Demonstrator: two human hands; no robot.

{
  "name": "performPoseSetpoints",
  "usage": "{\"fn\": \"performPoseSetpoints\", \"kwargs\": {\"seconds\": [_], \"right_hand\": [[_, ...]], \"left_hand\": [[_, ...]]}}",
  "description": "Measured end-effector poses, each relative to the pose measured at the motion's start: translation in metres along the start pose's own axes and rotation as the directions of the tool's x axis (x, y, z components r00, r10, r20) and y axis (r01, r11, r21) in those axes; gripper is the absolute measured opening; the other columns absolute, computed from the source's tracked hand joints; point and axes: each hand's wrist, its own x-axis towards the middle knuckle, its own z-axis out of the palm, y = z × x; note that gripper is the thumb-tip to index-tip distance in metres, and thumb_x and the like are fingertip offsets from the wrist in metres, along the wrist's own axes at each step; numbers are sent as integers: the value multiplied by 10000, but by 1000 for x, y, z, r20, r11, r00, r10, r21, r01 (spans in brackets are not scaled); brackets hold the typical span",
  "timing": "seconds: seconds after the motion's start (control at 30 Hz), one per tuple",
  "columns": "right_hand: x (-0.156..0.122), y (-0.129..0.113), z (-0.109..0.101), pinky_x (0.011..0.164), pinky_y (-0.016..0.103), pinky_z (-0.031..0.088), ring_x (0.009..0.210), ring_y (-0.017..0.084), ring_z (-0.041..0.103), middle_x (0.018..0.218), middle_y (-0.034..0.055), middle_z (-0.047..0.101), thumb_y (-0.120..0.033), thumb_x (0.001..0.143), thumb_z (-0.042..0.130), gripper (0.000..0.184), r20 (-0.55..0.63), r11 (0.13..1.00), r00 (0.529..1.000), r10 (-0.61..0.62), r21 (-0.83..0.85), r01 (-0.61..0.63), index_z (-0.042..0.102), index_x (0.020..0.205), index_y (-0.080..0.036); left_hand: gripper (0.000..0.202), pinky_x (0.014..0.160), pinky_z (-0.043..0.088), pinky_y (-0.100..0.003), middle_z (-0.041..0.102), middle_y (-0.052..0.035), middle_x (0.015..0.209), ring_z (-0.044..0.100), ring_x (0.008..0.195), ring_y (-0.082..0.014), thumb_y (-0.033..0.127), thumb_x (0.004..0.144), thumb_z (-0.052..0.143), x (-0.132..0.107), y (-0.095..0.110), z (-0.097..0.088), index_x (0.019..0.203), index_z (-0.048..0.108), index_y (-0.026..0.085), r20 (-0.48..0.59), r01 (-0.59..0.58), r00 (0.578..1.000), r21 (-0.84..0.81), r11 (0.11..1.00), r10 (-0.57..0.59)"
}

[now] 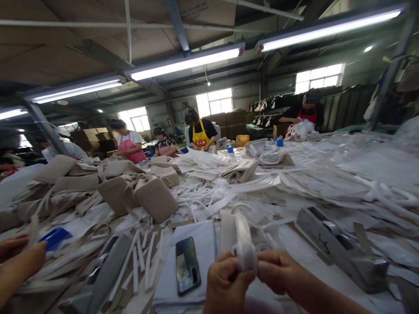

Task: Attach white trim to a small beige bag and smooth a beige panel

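My left hand and my right hand meet at the bottom middle, both pinched on a small white folded strip piece that stands up between them. A dark smartphone lies face up on white fabric just left of my left hand. Loose white strips are scattered beside it.
A grey metal tape dispenser sits to the right, another grey tool to the left. Beige bags pile at left centre, white fabric heaps at right. Another person's hands hold a strip near a blue object. Several aproned workers sit at the far end.
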Motion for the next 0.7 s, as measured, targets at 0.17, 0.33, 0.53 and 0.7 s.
{"fn": "performPoseSetpoints", "kwargs": {"seconds": [0.17, 0.33, 0.53, 0.7], "right_hand": [[29, 0, 6, 428, 173, 147, 466, 41, 217, 549, -93, 336, -547, 635, 822, 503, -33, 803, 953, 301, 548, -234, 486, 708, -179], [36, -2, 12, 458, 209, 291, 473, 73, 368, 577, -30, 507, -446, 766, 721, 317, -159, 990, 978, 135, 59, -127, 642, 739, -140], [36, 28, 14, 683, 296, 460, 757, 204, 628, 864, 107, 697, -219, 947, 474, 235, -99, 587, 871, -481, -774, 237, 700, 908, -164], [35, 28, 4, 661, 281, 457, 732, 192, 592, 812, 89, 662, -296, 917, 533, 210, -25, 682, 900, -435, -661, 311, 668, 808, -178]], "left_hand": [[290, 741, 479, -296, 679, -102, 889, 622, 805, -206, 415, 901, 572, 2, -20, -4, 881, 759, 194, -7, -296, 952, 247, 923, 307], [534, 533, 341, -235, 515, -17, 647, 434, 581, -115, 676, 744, 667, 15, -26, -19, 690, 629, 146, 68, 74, 995, 18, 997, -75], [652, 481, 256, -228, 375, 60, 541, 298, 503, -79, 788, 648, 685, 40, -33, -7, 700, 600, 144, -15, 397, 915, -156, 905, -404], [615, 579, 333, -241, 417, 17, 651, 404, 620, -114, 711, 794, 605, 44, -38, 1, 544, 521, 156, -153, 161, 979, 149, 976, -138]]}}
